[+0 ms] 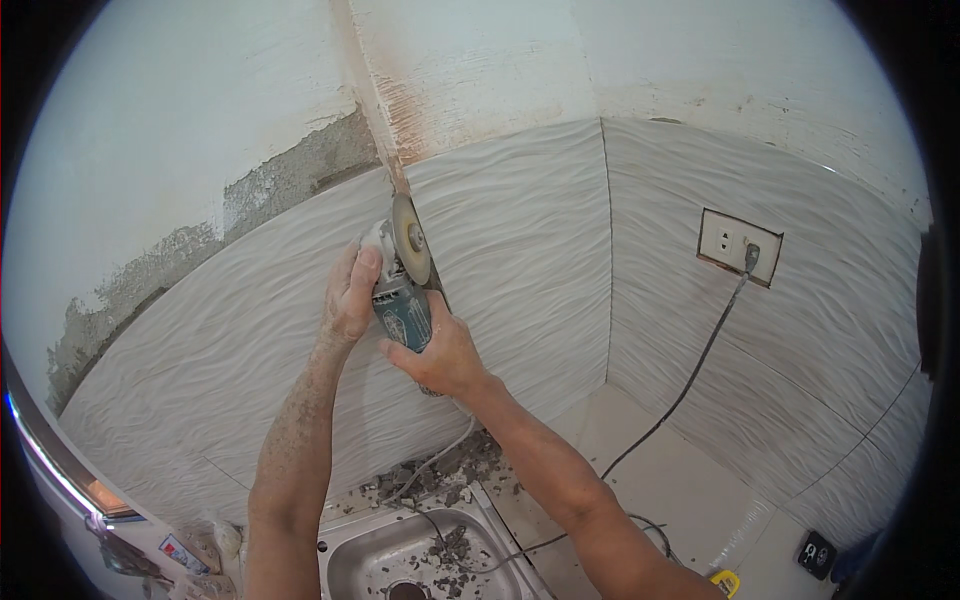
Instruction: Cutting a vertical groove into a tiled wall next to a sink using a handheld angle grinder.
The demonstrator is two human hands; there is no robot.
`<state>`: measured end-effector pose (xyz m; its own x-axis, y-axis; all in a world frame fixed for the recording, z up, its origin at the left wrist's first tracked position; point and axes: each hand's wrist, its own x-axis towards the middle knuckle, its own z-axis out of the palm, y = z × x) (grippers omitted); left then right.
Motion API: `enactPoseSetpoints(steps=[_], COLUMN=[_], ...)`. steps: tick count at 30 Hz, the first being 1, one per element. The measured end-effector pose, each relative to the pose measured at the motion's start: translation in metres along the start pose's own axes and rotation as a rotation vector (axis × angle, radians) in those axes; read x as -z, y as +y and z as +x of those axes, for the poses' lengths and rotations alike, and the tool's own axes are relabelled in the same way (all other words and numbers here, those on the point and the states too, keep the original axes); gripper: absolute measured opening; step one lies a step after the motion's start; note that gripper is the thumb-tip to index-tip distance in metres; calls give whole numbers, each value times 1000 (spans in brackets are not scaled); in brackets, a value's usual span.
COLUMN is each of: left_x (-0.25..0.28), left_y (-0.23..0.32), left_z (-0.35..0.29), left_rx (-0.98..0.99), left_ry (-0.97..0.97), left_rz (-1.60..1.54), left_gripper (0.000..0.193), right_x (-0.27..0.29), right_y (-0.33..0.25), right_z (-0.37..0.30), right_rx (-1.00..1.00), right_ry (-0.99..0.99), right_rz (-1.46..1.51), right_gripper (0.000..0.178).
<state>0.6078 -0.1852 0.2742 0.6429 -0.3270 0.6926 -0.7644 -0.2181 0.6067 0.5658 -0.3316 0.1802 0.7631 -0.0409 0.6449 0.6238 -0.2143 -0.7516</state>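
Observation:
A teal angle grinder (404, 318) is held up against the wavy white wall tiles (510, 220). Its round tan disc (404, 235) stands edge-on to a narrow dark groove in the tile; whether it touches the tile, I cannot tell. My left hand (350, 290) is closed on the grinder's head, fingers partly hidden behind it. Wrapped round the body lower down is my right hand (450, 355). Above the disc, a reddish, dusty strip (390, 120) runs up the painted wall. The grinder's rear end is mostly covered by my right hand.
A steel sink (345, 560) holds broken grey fragments, with more rubble (465, 460) behind it. A dark cord (690, 385) hangs from the wall socket (738, 245) to the counter (640, 440). A yellow tool (725, 582) and a black item (816, 554) lie lower right.

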Motion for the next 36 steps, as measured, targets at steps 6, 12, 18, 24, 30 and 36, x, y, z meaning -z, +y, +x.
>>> enactPoseSetpoints(steps=[6,12,18,24,30,36], left_x=[1,-1,1,0,-1,1], left_y=[3,0,-7,-12,-2,-3], left_z=[-1,-1,1,3,1,2], left_rx=[-1,-28,-23,-33,-17,-12], left_ry=[13,2,13,31,7,-21], left_rz=[36,-32,21,25,33,30], left_gripper=[59,59,60,63,61,62], right_x=[0,-2,-2,-1,-1,-1], right_y=[1,3,2,3,3,3], right_z=[0,0,-1,0,-1,0], right_rx=[8,7,11,14,-2,-14], right_ry=[6,11,14,10,10,7], right_rz=[14,-1,7,3,8,11], right_gripper=[75,75,74,74,73,74])
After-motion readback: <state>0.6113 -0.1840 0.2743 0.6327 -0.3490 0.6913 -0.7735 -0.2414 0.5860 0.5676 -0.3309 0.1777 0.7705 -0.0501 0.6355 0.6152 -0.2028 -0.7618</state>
